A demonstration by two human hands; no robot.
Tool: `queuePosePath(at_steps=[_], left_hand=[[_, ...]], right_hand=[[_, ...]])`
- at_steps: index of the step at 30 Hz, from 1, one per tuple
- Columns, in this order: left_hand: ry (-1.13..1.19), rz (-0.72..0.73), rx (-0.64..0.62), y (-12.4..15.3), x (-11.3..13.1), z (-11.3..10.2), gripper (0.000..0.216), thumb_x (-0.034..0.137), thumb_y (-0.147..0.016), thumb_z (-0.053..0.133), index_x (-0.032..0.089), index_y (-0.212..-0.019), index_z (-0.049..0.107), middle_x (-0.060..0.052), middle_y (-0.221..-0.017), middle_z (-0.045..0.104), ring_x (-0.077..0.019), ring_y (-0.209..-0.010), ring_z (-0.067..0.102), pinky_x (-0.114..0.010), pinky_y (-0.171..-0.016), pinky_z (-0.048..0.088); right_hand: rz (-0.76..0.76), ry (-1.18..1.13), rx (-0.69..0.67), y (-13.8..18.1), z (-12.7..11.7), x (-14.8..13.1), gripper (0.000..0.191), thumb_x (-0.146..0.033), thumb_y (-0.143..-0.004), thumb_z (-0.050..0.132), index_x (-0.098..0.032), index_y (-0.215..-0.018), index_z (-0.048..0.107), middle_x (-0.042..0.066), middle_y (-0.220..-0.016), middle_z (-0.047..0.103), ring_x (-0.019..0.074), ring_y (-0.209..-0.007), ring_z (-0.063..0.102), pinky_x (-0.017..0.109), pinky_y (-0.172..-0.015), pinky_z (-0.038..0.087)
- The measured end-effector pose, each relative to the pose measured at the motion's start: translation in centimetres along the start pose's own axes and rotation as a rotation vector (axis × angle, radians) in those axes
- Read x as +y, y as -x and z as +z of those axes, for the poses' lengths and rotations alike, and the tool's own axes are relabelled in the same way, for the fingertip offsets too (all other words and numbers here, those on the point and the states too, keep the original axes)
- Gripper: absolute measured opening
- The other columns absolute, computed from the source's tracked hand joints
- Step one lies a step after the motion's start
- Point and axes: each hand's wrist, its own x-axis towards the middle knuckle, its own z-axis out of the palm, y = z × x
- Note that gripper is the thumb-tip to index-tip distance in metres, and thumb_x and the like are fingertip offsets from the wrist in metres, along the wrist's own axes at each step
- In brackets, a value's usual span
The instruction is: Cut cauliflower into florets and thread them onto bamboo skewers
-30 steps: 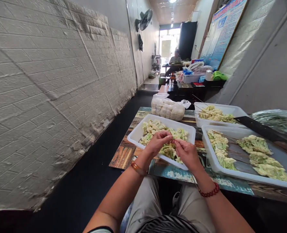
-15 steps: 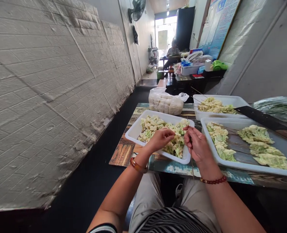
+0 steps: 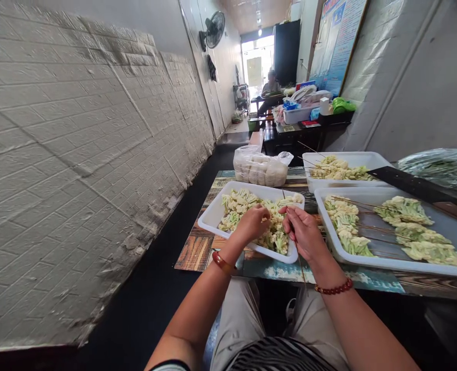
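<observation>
While the left hand [image 3: 254,221] is over the cauliflower pieces [image 3: 236,203] in the left tray [image 3: 208,221], fingers curled down, the right hand [image 3: 301,229] is at that tray's right end with a thin skewer [image 3: 301,268]. Head view only. Right grip: thumb and fingers pinching the skewer, far end up over the tray, near end down past the tabletop [image 3: 197,250] edge. Left grip: can't tell if it's pinching anything, fingertips hidden. Hands near each other, apart. Cauliflower pieces loose, heaped, filling most of the left tray, some hidden by the hands.

Right of it, big right tray [image 3: 332,247]: skewered cauliflower [image 3: 402,211] in two groups, left and right, sticks running between. Far tray [image 3: 309,180] just beyond, more cauliflower, sticks poking out over its left rim. Dark knife-like piece [image 3: 398,183] lies across the right side of both. Greens in clear plastic [image 3: 440,167] at far right. Clear bag [image 3: 261,170] of whitish lumps just beyond the left tray.

Amber bangle [image 3: 223,263] on left wrist, red beads [image 3: 334,287] on right. Far back: seated person [image 3: 271,87] at another table, wall fan [image 3: 215,30] left, blue poster [image 3: 334,46] right.
</observation>
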Motion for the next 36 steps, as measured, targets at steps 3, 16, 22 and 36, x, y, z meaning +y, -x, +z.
queuePosePath(at_steps=[3,16,22,36], left_hand=[[0.425,-0.123,0.071,0.0,-0.8,-0.5,0.008,0.020,-0.068,0.066,0.016,-0.070,0.060,0.000,-0.068,0.056,-0.0103,-0.061,0.049,-0.023,-0.059,0.037],[1.405,-0.379,0.185,1.2,-1.3,-2.0,0.045,0.024,-0.057,0.081,0.014,-0.096,0.060,0.001,-0.072,0.060,-0.0139,-0.065,0.065,-0.024,-0.059,0.050],[1.381,-0.329,0.248,1.4,-1.5,-1.7,0.045,0.024,-0.056,0.083,0.016,-0.088,0.053,0.004,-0.066,0.057,-0.0139,-0.064,0.065,-0.022,-0.057,0.048],[1.366,-0.283,0.282,1.5,-1.9,-1.5,0.039,0.027,-0.060,0.079,0.015,-0.090,0.059,0.001,-0.068,0.060,-0.0121,-0.064,0.063,-0.021,-0.057,0.046]], right_hand=[[0.006,0.059,0.006,-0.1,0.1,-0.1,0.039,-0.056,-0.084,0.051,-0.018,-0.091,0.058,-0.006,-0.054,0.047,0.0061,-0.039,0.032,0.020,-0.037,0.023],[0.020,0.321,-0.112,0.5,0.8,1.2,0.043,-0.056,-0.087,0.049,-0.017,-0.097,0.062,-0.006,-0.051,0.050,0.0070,-0.036,0.038,0.020,-0.038,0.028],[0.012,0.454,-0.126,0.6,1.3,1.5,0.044,-0.057,-0.088,0.046,-0.018,-0.097,0.064,-0.006,-0.048,0.049,0.0098,-0.035,0.039,0.023,-0.038,0.029],[0.022,0.592,-0.146,0.9,1.8,1.0,0.044,-0.055,-0.086,0.050,-0.018,-0.099,0.068,-0.004,-0.048,0.051,0.0110,-0.037,0.042,0.024,-0.040,0.034]])
